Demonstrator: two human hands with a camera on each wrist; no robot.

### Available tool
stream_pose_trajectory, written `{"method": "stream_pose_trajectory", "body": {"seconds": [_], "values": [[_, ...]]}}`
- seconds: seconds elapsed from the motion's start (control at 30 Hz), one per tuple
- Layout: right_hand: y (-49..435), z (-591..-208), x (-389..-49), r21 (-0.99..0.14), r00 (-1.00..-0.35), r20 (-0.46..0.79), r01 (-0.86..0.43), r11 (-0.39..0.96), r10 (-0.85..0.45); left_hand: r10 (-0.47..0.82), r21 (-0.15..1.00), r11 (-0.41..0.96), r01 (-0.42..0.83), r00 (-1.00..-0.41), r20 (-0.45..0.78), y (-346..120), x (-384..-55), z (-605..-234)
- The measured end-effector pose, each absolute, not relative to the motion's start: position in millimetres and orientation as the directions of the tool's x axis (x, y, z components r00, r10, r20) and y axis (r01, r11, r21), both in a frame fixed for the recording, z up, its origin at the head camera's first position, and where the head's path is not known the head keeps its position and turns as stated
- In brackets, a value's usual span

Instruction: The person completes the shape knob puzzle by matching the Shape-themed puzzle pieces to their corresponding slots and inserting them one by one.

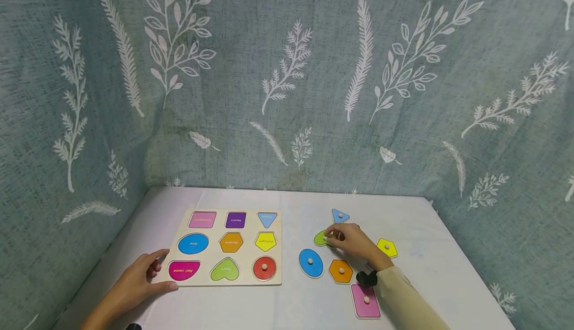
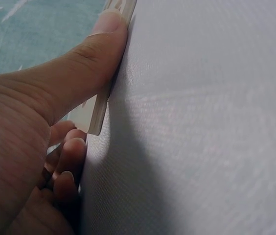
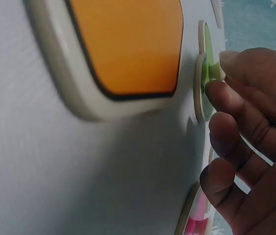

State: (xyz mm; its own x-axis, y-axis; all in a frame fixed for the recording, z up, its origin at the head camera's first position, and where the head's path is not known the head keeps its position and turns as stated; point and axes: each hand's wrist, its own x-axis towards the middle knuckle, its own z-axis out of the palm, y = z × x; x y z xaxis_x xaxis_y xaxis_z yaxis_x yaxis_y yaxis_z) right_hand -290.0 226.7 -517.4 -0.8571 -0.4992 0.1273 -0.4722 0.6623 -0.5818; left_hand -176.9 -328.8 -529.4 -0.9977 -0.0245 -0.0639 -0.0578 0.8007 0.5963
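Note:
My right hand [image 1: 352, 240] pinches the small knob of a green heart puzzle piece [image 1: 320, 238] between thumb and fingertips. In the right wrist view, the heart piece [image 3: 208, 100] sits at or very near the tabletop; I cannot tell if it touches. My left hand [image 1: 136, 277] holds the near left corner of a wooden shape puzzle board [image 1: 247, 279]. The left wrist view shows the thumb [image 2: 91, 54] along the board's edge, other fingers curled by the corner. A red knobbed circle [image 1: 259, 271] sits in the board; the other printed shapes show no knobs.
Around my right hand lie loose knobbed pieces: blue triangle [image 1: 339, 217], blue oval [image 1: 309, 270], orange hexagon [image 1: 344, 277], yellow pentagon [image 1: 391, 251] and pink rectangle [image 1: 365, 311]. Something is partly hidden under the right wrist. Patterned cloth walls [image 1: 314, 81] enclose the white table [image 1: 439, 270].

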Motion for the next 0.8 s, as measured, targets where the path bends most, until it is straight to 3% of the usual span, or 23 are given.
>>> {"method": "stream_pose_trajectory", "body": {"seconds": [0.47, 0.8], "values": [[210.0, -516.9, -287.1, -0.567, -0.924, 0.092, -0.356, 0.743, -0.372, -0.003, 0.602, 0.798, -0.038, -0.998, -0.059, -331.5, -172.4, -527.6], [212.1, -518.7, -287.3, -0.54, -0.92, 0.131, -0.379, 0.752, -0.37, -0.014, 0.609, 0.791, -0.056, -0.997, -0.075, -329.9, -174.0, -528.9]]}}
